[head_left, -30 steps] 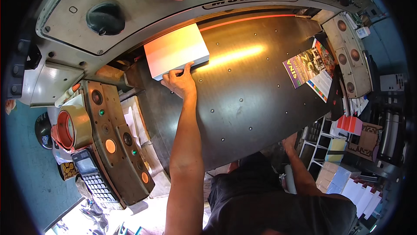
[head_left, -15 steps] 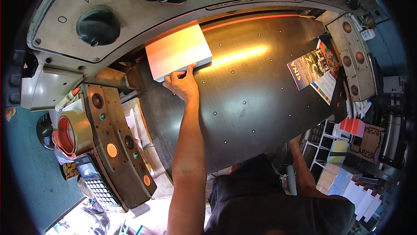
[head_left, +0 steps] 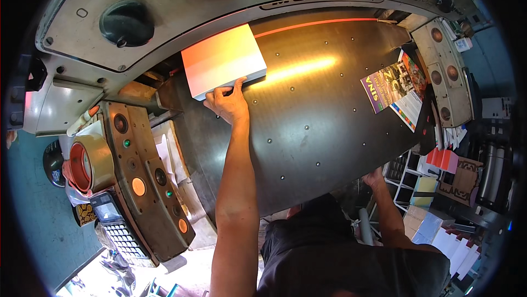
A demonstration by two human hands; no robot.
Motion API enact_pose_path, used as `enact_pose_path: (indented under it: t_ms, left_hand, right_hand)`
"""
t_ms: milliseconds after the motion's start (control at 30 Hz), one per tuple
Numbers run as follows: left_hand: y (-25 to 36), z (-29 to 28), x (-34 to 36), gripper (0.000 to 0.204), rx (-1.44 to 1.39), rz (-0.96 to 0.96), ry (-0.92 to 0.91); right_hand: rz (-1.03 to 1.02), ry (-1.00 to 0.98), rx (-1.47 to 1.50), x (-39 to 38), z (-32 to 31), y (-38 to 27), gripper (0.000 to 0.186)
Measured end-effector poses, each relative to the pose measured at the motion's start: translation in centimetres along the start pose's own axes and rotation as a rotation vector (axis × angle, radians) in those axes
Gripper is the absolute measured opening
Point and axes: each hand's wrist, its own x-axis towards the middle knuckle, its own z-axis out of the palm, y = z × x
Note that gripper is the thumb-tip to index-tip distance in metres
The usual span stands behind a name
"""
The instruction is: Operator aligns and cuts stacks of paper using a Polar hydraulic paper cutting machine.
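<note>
A thick stack of white paper (head_left: 222, 58), tinted orange by the lamp light, lies at the back left of the dark metal table (head_left: 307, 154). Its far end is close against the machine's front panel. My left hand (head_left: 229, 102) is closed at the stack's near edge, the thumb reaching toward the right and the bent fingers pressed against the side. Low on the right, my right hand (head_left: 374, 177) is at the table's near edge. Its fingers are mostly hidden there, so I cannot tell what they touch.
Colourful printed booklets (head_left: 395, 86) lie at the table's right. A panel with dark knobs (head_left: 127, 23) spans the back. On the left stand a control box (head_left: 140, 160), a tape roll (head_left: 96, 162) and a keypad (head_left: 125, 236). A red line (head_left: 318, 22) crosses the table's far part.
More of my right hand shows at the table edge, slightly higher than before. My left hand stays at the paper stack, and the whole view has shifted a little.
</note>
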Motion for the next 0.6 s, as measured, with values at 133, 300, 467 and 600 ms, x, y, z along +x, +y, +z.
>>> enact_pose_path:
  t_ms: [133,300,467,600]
  left_hand:
    - [0.0,0.0,0.0,0.043,-0.015,0.004,0.009]
    - [-0.1,0.0,0.0,0.045,0.013,-0.007,-0.007]
    - [-0.2,0.1,0.1,0.046,0.016,0.021,0.009]
    - [-0.4,0.2,0.1,0.044,0.016,-0.009,-0.015]
  right_hand:
    - [-0.074,-0.056,-0.064,-1.9,1.0,0.3,0.06]
    - [-0.114,-0.055,-0.136,-2.6,0.3,-0.2,0.059]
    - [-0.193,-0.035,-0.131,-3.0,-0.2,-0.5,0.056]
    - [-0.239,-0.07,-0.089,-3.0,-0.6,-0.6,0.053]
